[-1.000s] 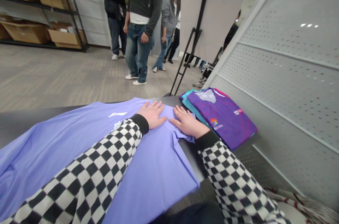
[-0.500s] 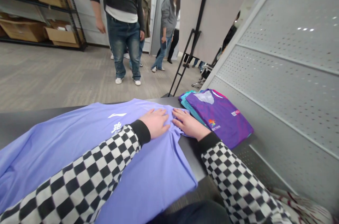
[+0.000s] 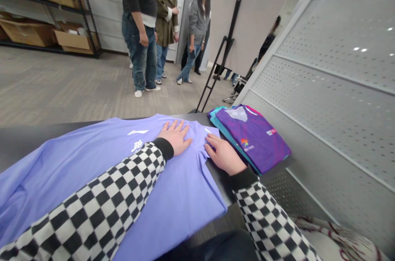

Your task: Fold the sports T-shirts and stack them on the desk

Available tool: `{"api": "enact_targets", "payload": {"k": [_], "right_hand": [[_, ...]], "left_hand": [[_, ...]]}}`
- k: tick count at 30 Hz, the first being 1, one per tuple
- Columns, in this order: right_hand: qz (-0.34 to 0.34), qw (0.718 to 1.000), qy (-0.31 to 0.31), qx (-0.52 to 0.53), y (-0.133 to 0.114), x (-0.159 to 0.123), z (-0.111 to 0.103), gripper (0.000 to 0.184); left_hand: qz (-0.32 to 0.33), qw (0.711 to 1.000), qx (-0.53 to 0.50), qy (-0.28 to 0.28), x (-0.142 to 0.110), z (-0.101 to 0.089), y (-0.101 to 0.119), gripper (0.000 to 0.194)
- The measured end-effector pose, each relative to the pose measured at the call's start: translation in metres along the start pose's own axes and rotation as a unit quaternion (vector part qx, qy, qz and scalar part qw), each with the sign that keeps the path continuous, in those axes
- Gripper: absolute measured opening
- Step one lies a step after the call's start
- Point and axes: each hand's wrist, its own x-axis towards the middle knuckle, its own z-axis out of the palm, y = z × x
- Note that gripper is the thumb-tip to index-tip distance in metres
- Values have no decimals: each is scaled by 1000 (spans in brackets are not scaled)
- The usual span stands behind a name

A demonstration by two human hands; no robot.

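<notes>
A lavender T-shirt [image 3: 92, 158] with a white logo lies spread across a dark table [image 3: 18, 139]. My left hand [image 3: 175, 136] rests flat on the shirt near its sleeve, fingers stretched out. My right hand [image 3: 222, 154] is just right of it, fingers curled and pinching the edge of the shirt's sleeve, which bunches up under them. Both my arms wear black-and-white checkered sleeves. A stack of folded purple and teal shirts [image 3: 251, 137] lies right beside my right hand.
A grey perforated partition [image 3: 333, 100] rises along the right. A black easel stand [image 3: 222, 55] with a board stands beyond the table. Several people [image 3: 154, 26] stand on the wood-look floor, and a metal shelf with cardboard boxes [image 3: 46, 18] lines the far left wall.
My right hand went from lying flat to curling on the sleeve edge and drew back slightly. My left hand stayed flat. The standing people shifted about.
</notes>
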Motion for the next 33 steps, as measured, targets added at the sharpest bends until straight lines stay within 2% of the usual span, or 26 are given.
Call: {"api": "enact_targets", "payload": {"k": [3, 6, 8, 10, 12, 15, 17, 19, 21, 24, 26, 29, 33], "right_hand": [[34, 998, 25, -48, -7, -13, 1, 37], [56, 995, 44, -64, -8, -20, 0, 37], [68, 994, 58, -70, -3, -15, -2, 40], [63, 994, 61, -70, 4, -2, -4, 48], [38, 997, 30, -66, 9, 17, -5, 57], [40, 994, -76, -66, 11, 40, -2, 69], [69, 985, -141, -73, 9, 48, 3, 76], [86, 978, -170, -81, 7, 49, 7, 81], [88, 977, -174, -84, 7, 48, 10, 85], [83, 979, -171, -78, 9, 45, 10, 91], [79, 981, -157, -76, 11, 44, 9, 91], [77, 986, -130, -77, 11, 42, 6, 82], [81, 985, -139, -65, 12, 37, 7, 78]], "left_hand": [[-9, 1000, -2, -12, 1, 1, -5, 82], [6, 1000, 1, 18, 3, -2, -5, 81], [12, 999, 0, 49, 6, -4, -5, 76], [6, 998, 3, 56, 11, -5, -8, 75], [-8, 1000, 9, 29, 16, -3, -11, 79], [-22, 1000, 14, -3, 19, -1, -14, 85], [-26, 999, 19, 16, 18, -2, -14, 85], [-28, 998, 28, 44, 16, -6, -16, 83], [-42, 998, 36, 43, 14, -9, -20, 82], [-72, 997, 33, -10, 15, -10, -31, 86], [-76, 996, 30, -26, 17, -8, -38, 90], [-72, 997, 33, -6, 21, -5, -44, 92], [-74, 997, 27, 2, 24, -1, -48, 96]]}}
